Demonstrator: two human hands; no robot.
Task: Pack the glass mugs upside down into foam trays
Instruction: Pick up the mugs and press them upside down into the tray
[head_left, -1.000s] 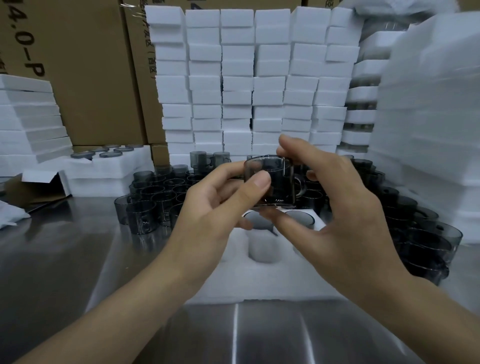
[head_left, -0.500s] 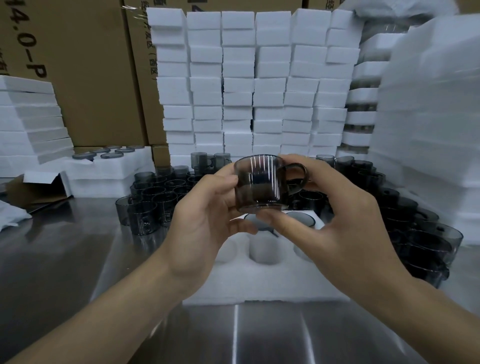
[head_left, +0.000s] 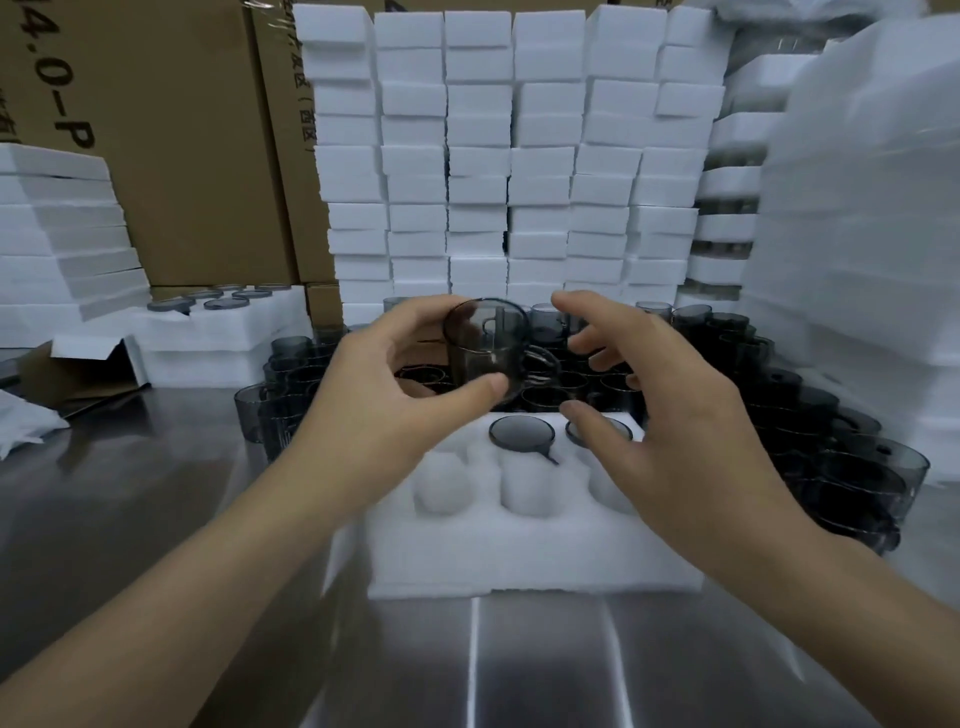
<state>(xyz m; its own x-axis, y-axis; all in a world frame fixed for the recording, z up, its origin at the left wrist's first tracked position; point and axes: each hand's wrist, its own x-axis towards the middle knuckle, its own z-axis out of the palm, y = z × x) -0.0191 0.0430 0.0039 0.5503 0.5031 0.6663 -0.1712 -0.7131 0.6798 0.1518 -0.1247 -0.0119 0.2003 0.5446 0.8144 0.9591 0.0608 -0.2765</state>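
Right hand (head_left: 665, 415): released since the earlier frame, fingers spread wide beside the smoky grey handled glass mug (head_left: 488, 353).
Left hand (head_left: 384, 395): alone pinches that mug, above the white pocketed foam tray (head_left: 519, 561).
Risk: one-handed pinch on slick glass may slip, dropping it onto seated mugs (head_left: 521, 432).

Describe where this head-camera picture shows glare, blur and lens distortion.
Head view: glare streaks run along the steel table; motion blur smears the foam tray stack at the right edge; the wide lens leans the cardboard boxes outward; the glass mug in the left hand is only slightly soft.
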